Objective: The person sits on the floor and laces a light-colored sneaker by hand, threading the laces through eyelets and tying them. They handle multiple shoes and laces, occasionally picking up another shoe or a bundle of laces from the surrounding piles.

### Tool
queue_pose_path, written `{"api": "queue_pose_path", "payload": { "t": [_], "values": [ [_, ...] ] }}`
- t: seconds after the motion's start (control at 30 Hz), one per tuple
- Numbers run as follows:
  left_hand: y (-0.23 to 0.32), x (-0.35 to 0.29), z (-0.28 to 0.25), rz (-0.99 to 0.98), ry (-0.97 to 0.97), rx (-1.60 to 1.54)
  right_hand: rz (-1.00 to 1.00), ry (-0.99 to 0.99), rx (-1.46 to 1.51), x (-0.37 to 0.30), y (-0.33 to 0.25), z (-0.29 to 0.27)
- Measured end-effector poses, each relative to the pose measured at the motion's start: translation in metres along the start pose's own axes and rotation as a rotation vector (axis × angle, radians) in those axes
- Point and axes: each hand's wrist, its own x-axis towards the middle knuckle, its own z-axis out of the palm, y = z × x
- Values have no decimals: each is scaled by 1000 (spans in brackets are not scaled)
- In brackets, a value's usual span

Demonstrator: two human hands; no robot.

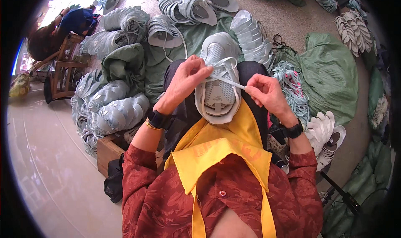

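Note:
A pale grey shoe upper (220, 91) lies across my lap on a yellow apron (217, 140), its toe pointing away from me. Over its tongue a flat whitish shoelace (227, 82) crosses and forms a loop near the throat. My left hand (189, 77) is closed at the upper's left side, thumb and fingers pinching the lace near that loop. To the right, my right hand (268, 95) pinches the lace's other stretch between thumb and forefinger, drawn straight from the upper. Some of my left fingertips are hidden.
Stacked pale uppers (119, 112) lie at left, with more stacks (188, 10) ahead on green cloth. A bundle of laces (290, 85) and a green sack (330, 75) sit at right, near white uppers (321, 131). A wooden box (109, 152) stands at my left; another person (50, 35) is far left.

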Motion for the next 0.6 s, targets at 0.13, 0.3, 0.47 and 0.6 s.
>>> {"api": "queue_pose_path", "payload": {
  "t": [0.13,0.3,0.47,0.6],
  "values": [
    [2,-5,4,-45,11,24,46,-57,-45,-29,-21,-16],
    [-12,-5,14,46,78,69,99,-38,-79,-49,-8,-47],
    [-16,-11,15,55,146,37,-22,93,-180,1,-21,-19],
    [-12,-16,19,57,196,83,-134,138,-385,58,-41,-4]
  ]
}}
